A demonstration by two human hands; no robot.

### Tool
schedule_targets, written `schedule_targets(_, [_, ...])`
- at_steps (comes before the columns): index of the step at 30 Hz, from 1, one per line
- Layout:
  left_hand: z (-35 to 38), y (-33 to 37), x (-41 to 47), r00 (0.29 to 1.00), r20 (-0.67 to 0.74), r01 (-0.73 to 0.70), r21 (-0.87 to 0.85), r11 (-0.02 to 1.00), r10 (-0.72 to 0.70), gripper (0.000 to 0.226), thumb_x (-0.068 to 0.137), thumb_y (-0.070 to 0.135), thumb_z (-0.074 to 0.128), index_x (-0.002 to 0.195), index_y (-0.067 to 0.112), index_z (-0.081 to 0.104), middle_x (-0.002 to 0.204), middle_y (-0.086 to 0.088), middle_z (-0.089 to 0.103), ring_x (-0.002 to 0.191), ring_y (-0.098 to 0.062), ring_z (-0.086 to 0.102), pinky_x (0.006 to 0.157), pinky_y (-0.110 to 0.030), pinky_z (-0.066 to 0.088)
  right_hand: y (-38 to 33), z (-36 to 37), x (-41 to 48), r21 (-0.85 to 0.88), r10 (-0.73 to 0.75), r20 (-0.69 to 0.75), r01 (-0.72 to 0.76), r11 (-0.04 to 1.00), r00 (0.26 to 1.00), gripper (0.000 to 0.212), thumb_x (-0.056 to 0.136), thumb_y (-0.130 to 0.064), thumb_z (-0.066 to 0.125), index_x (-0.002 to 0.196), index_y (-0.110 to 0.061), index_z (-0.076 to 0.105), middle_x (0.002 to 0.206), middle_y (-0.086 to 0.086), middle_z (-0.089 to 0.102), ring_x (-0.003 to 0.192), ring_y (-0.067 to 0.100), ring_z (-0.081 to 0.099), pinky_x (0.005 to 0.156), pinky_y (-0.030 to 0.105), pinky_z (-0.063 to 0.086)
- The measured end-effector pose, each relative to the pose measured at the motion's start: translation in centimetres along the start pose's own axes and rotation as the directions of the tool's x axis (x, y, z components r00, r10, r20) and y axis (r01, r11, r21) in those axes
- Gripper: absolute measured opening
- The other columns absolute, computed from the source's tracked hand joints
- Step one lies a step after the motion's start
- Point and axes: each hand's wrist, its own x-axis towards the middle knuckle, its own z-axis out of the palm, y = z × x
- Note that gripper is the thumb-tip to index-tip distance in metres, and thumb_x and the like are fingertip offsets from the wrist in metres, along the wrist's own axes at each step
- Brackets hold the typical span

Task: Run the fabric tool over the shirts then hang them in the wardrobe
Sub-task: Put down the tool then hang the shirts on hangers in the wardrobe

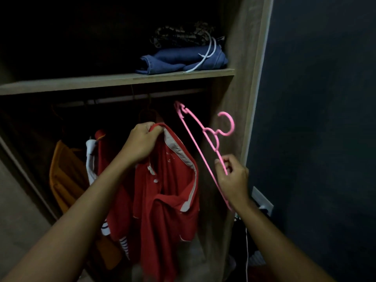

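Observation:
A red polo shirt (168, 192) with a white-lined collar hangs from my left hand (142, 142), which grips it at the collar in front of the open wardrobe. To its right, my right hand (233, 178) pinches a pink plastic hanger (205, 139) near one end of its arms. The hanger is tilted, its hook pointing up and right, apart from the shirt. The wardrobe rail (142, 97) runs under the shelf, above both hands. No fabric tool is in sight.
Orange (65, 176), white and red garments hang on the rail at the left. Folded blue jeans (181, 60) with a white hanger lie on the wooden shelf (101, 81). The wardrobe's side panel (236, 98) stands right; a wall socket (262, 200) and cable sit below.

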Motion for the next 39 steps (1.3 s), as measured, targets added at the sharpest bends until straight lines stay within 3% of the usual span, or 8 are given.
schedule_targets(10, [-0.4, 1.3, -0.6, 1.000, 0.015, -0.009, -0.020, 1.000, 0.009, 0.037, 0.090, 0.035, 0.052, 0.079, 0.002, 0.065, 0.068, -0.005, 0.060, 0.062, -0.018, 0.052, 0.062, -0.038, 0.041, -3.5, -2.0, -1.4, 0.356, 0.210, -0.056, -0.177, 0.917, 0.976, 0.021, 0.095, -0.034, 0.061, 0.079, -0.022, 0.070, 0.051, -0.012, 0.059, 0.049, 0.001, 0.052, 0.051, 0.015, 0.041])
schedule_targets(19, [-1.0, 3.8, -1.8, 0.958, 0.220, -0.180, -0.046, 0.983, 0.186, 0.030, 0.097, 0.021, 0.060, 0.085, -0.007, 0.059, 0.069, -0.005, 0.048, 0.058, -0.010, 0.040, 0.053, -0.029, 0.031, -13.5, -6.0, 1.4, 0.768, 0.085, -0.067, -0.003, 0.641, 0.994, 0.042, 0.096, -0.045, 0.050, 0.069, -0.016, 0.062, 0.050, -0.005, 0.051, 0.038, 0.008, 0.040, 0.040, 0.022, 0.031])
schedule_targets(23, [-1.9, 5.4, -2.3, 0.906, 0.308, -0.279, -0.085, 0.957, 0.292, 0.028, 0.095, 0.026, 0.063, 0.091, -0.001, 0.066, 0.080, -0.023, 0.059, 0.074, -0.015, 0.051, 0.066, -0.038, 0.045, -15.7, -4.8, 2.6, 0.727, -0.009, -0.088, 0.071, 0.683, 0.996, 0.040, 0.084, -0.054, 0.054, 0.071, -0.018, 0.066, 0.053, -0.007, 0.059, 0.042, 0.008, 0.043, 0.043, 0.021, 0.036])
schedule_targets(27, [-3.8, 6.3, -2.9, 0.855, 0.349, -0.368, -0.115, 0.923, 0.384, 0.015, 0.097, 0.017, 0.065, 0.083, 0.010, 0.064, 0.076, 0.004, 0.058, 0.072, -0.003, 0.051, 0.066, -0.019, 0.044, -15.8, -3.2, 3.1, 0.645, -0.171, -0.021, 0.144, 0.751, 0.985, 0.024, 0.084, -0.043, 0.058, 0.078, -0.022, 0.069, 0.057, -0.008, 0.063, 0.045, 0.006, 0.046, 0.045, 0.020, 0.037])
schedule_targets(31, [-6.7, 5.8, -2.9, 0.852, 0.335, -0.379, -0.138, 0.915, 0.403, 0.016, 0.093, 0.018, 0.067, 0.090, 0.003, 0.062, 0.083, 0.001, 0.058, 0.079, -0.006, 0.052, 0.072, -0.018, 0.045, -13.4, -1.8, 3.9, 0.443, -0.243, 0.169, 0.147, 0.884, 0.955, 0.031, 0.093, -0.031, 0.067, 0.071, -0.009, 0.066, 0.053, 0.004, 0.055, 0.047, 0.009, 0.047, 0.050, 0.023, 0.040])
schedule_targets(34, [-9.0, 4.5, -3.3, 0.898, 0.275, -0.286, -0.224, 0.932, 0.342, 0.018, 0.080, 0.034, 0.078, 0.094, 0.022, 0.075, 0.095, 0.011, 0.072, 0.089, -0.004, 0.065, 0.084, -0.020, 0.051, -11.8, -2.0, 5.4, 0.257, -0.261, 0.307, 0.185, 0.949, 0.915, 0.040, 0.087, -0.046, 0.068, 0.076, -0.007, 0.064, 0.071, 0.015, 0.060, 0.061, 0.017, 0.056, 0.060, 0.035, 0.047])
schedule_targets(36, [-10.4, 4.0, -3.5, 0.924, 0.237, -0.240, -0.247, 0.939, 0.299, 0.029, 0.066, 0.043, 0.086, 0.094, 0.039, 0.078, 0.096, 0.019, 0.076, 0.092, 0.005, 0.069, 0.082, -0.015, 0.053, -11.6, -2.8, 6.5, 0.113, -0.338, 0.402, 0.320, 0.941, 0.851, 0.027, 0.088, -0.043, 0.068, 0.074, -0.020, 0.065, 0.082, 0.006, 0.056, 0.078, 0.017, 0.057, 0.072, 0.027, 0.047])
schedule_targets(39, [-11.5, 3.2, -3.2, 0.922, 0.229, -0.288, -0.136, 0.948, 0.313, 0.035, 0.081, 0.002, 0.072, 0.092, 0.035, 0.077, 0.087, 0.026, 0.075, 0.080, 0.011, 0.068, 0.068, -0.006, 0.050, -11.9, -4.0, 8.1, -0.012, -0.330, 0.504, 0.388, 0.921, 0.798, 0.029, 0.087, -0.044, 0.071, 0.084, -0.015, 0.066, 0.096, 0.001, 0.054, 0.089, 0.011, 0.055, 0.075, 0.014, 0.043])
